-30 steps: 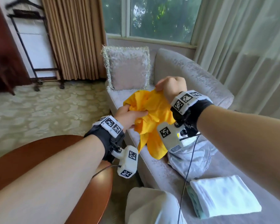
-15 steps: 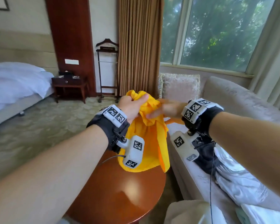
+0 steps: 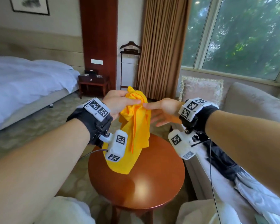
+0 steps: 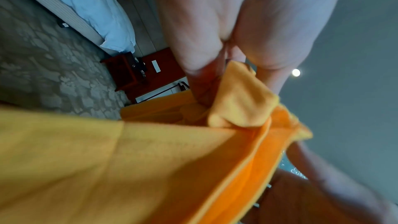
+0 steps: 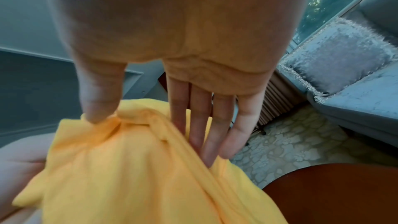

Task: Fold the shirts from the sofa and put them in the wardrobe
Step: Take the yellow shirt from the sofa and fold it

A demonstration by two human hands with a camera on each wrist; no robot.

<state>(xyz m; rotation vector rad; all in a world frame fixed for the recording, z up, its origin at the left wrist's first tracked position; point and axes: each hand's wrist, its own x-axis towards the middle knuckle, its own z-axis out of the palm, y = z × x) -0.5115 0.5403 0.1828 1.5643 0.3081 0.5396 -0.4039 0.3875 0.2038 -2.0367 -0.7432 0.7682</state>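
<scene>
A yellow shirt [image 3: 137,126] hangs bunched from my left hand [image 3: 128,98], which grips its top; its lower end lies on the round wooden table [image 3: 152,183]. In the left wrist view the fingers [image 4: 202,43] curl round the yellow shirt [image 4: 150,159]. My right hand [image 3: 152,113] is beside the shirt on its right. In the right wrist view its fingers [image 5: 200,125] lie straight along the yellow shirt [image 5: 129,168]. The right thumb [image 5: 96,101] touches the top of the fabric. No wardrobe is in view.
The grey sofa [image 3: 249,107] runs along the right, with a cushion [image 3: 200,89], a dark garment [image 3: 221,160] and a white garment [image 3: 259,198] on it. A bed [image 3: 23,81], a nightstand [image 3: 94,81] and a valet stand [image 3: 129,62] stand beyond the carpet.
The yellow shirt has come off the sofa and now hangs over the round table. My right hand has let go of it and straightened its fingers. The view has swung left.
</scene>
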